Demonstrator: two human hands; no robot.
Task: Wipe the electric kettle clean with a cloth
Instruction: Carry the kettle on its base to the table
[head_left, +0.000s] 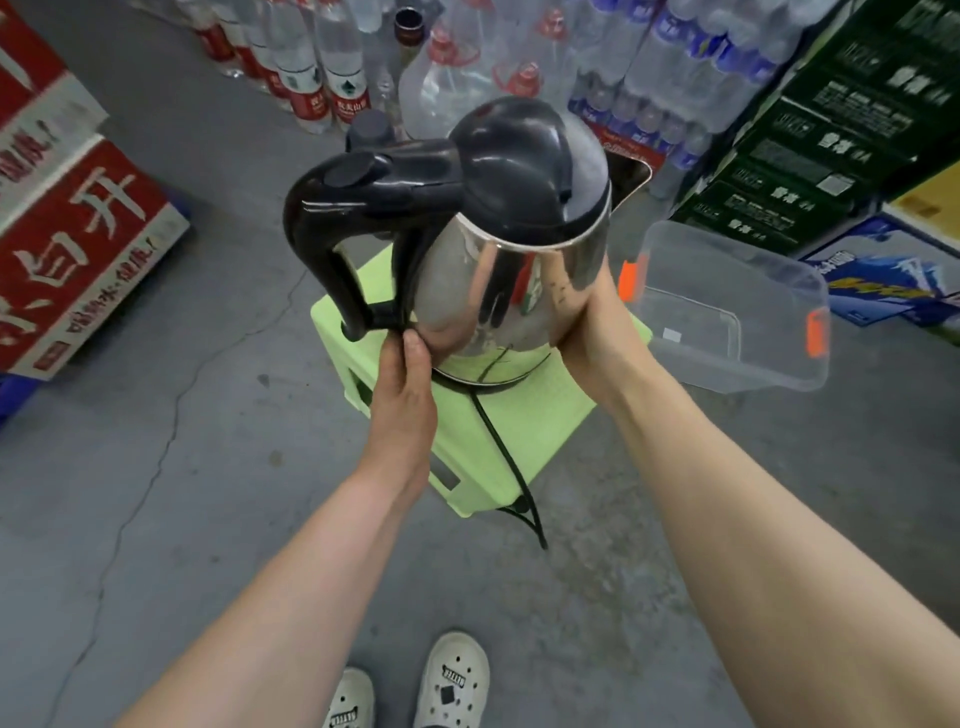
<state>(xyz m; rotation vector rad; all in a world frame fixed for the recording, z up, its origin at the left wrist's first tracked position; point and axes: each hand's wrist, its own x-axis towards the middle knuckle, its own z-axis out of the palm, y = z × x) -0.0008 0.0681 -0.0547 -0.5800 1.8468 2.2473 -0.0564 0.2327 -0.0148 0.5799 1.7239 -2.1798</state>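
A shiny steel electric kettle (498, 280) with a black lid and a black handle (337, 228) is held up between both hands, tilted with the handle pointing left. My left hand (408, 384) grips its lower left side near the foot of the handle. My right hand (587, 322) presses against its lower right side. Just below it, the kettle's round base (483, 382) lies on a light green stool (524, 441), and a black cord (511, 467) runs off the stool's front edge to the floor. No cloth is in view.
A clear plastic box (737, 312) with orange clips sits to the right of the stool. Packs of bottled water (332, 67) stand behind, red cartons (67, 234) at the left, dark green cartons (810, 135) at the right. Concrete floor; white shoes (447, 680) below.
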